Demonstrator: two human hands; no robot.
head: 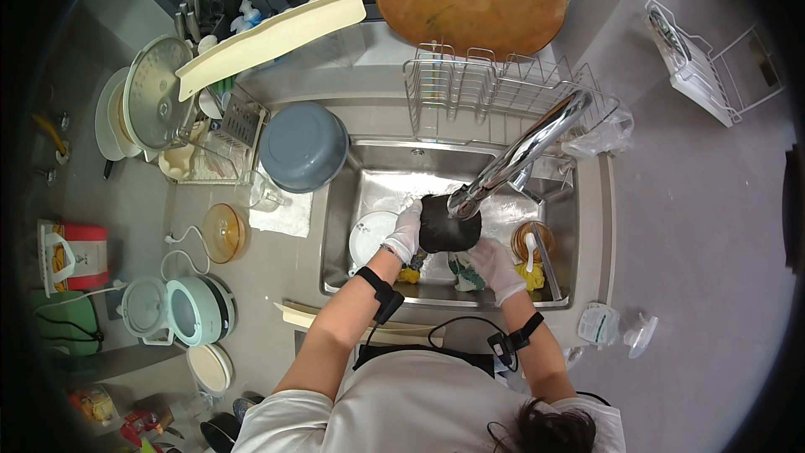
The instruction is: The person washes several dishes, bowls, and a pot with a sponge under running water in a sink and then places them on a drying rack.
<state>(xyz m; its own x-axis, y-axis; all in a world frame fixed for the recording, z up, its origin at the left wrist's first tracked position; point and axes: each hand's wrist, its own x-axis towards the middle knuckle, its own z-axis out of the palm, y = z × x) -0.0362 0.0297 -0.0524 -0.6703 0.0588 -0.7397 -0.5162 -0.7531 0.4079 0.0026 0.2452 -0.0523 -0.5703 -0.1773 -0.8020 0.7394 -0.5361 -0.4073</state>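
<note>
My left hand, in a thin whitish glove, grips the left side of a black pot or similar dark vessel beneath the chrome faucet. My right hand, gloved too, is at the lower right of the vessel, beside a green-and-white cloth; whether its fingers close on the cloth cannot be told. A white plate lies in the steel sink, left of my left hand. To the right are a stack of amber glass dishes, a white spoon and a yellow cloth.
A blue-grey basin stands at the sink's left edge, near a glass mug and an amber bowl. Behind the sink are a wire dish rack and a round wooden board. A pump bottle is at the right.
</note>
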